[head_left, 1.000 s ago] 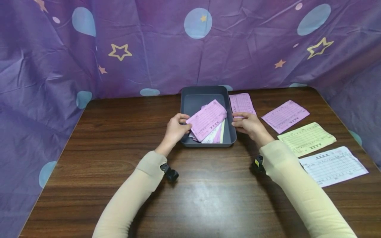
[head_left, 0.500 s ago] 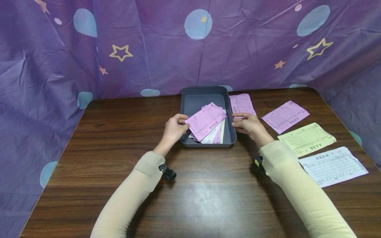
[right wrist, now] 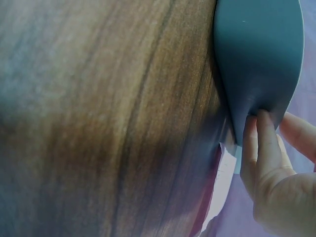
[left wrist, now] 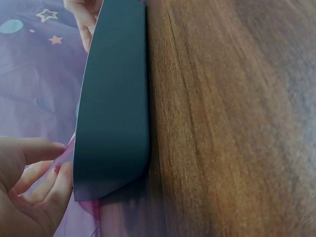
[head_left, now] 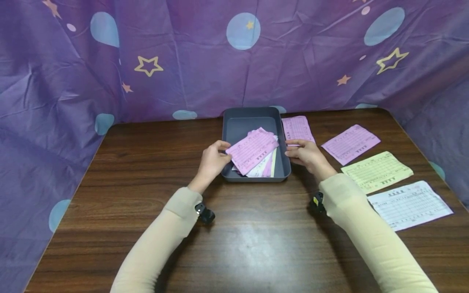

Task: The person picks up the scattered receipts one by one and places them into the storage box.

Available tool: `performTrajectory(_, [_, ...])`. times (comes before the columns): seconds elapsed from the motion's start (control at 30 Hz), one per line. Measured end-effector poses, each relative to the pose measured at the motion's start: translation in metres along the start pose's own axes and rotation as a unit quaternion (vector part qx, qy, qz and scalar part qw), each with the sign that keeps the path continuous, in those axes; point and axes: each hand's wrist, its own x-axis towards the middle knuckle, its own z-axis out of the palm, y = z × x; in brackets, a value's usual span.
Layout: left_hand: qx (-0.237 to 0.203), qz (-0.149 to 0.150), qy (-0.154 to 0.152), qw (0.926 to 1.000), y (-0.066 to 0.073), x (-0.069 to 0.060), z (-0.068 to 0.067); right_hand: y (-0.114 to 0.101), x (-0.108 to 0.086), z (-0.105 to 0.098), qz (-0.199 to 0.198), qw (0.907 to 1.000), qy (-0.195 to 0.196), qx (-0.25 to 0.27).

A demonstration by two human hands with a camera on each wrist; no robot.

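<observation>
Leftward by a little, the top pink slip [head_left: 253,149] has shifted with the left hand [head_left: 213,160], whose thumb and fingers pinch its corner above the left rim of a gray tray [head_left: 237,123]. The right hand's [head_left: 307,155] extended fingertips touch the tray's outer right wall, clearest from the right wrist. Only the head view shows inside the tray: fanned papers [head_left: 260,169] beneath the slip. Right of the tray lie two pink sheets [head_left: 351,144], a green sheet [head_left: 381,173] and a white sheet [head_left: 414,205].
</observation>
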Motion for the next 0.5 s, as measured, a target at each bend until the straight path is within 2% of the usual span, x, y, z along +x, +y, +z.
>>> performTrajectory(0.2, [0.004,0.001,-0.001,1.0,-0.0005,0.0002,-0.002,-0.001,0.0001,0.0002,-0.002,1.0,-0.002,0.007])
performTrajectory(0.5, [-0.027,0.008,0.01,0.9995,-0.0063,0.0018,-0.0055,-0.002,0.0014,-0.0009,0.015,0.9998,-0.004,0.007])
